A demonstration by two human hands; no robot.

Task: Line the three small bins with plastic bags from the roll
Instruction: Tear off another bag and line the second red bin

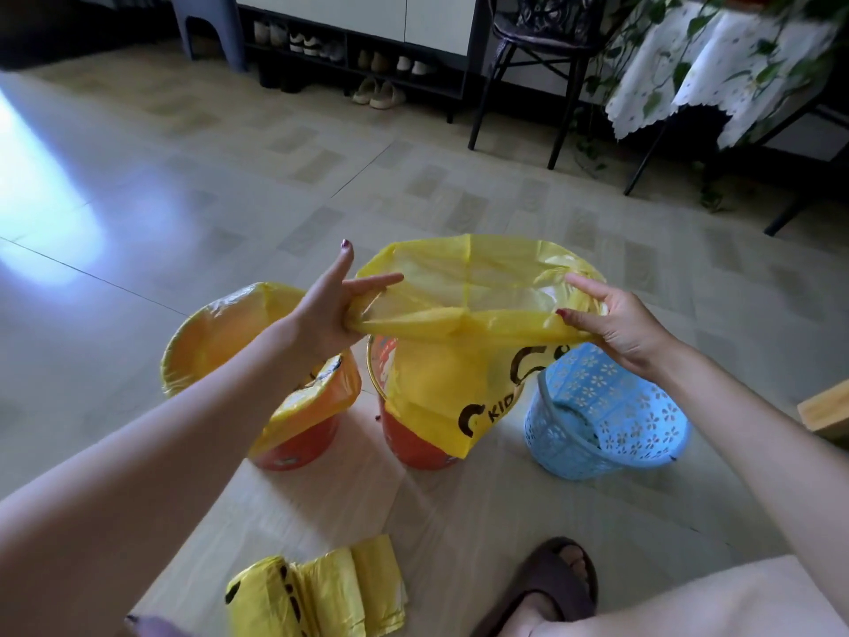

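Both hands [331, 310] [615, 324] around yellow bag [459, 287] mouth

Your left forearm [193, 406] covers the near right part of the lined left bin [294, 434], so the rim there cannot be checked. The open yellow bag [459, 287] hides the mouth and upper wall of the middle bin [413, 439]; whether the bag touches that rim cannot be told. The bag's black print [500, 402] is folded and reads only in part. Your right hand [615, 328] overlaps the far rim of the blue bin [611, 420]. The dark shape inside the blue bin cannot be identified. The bag roll [321, 595] is cut off by the bottom edge. The shoes [381, 91] on the far rack are too small to tell apart.
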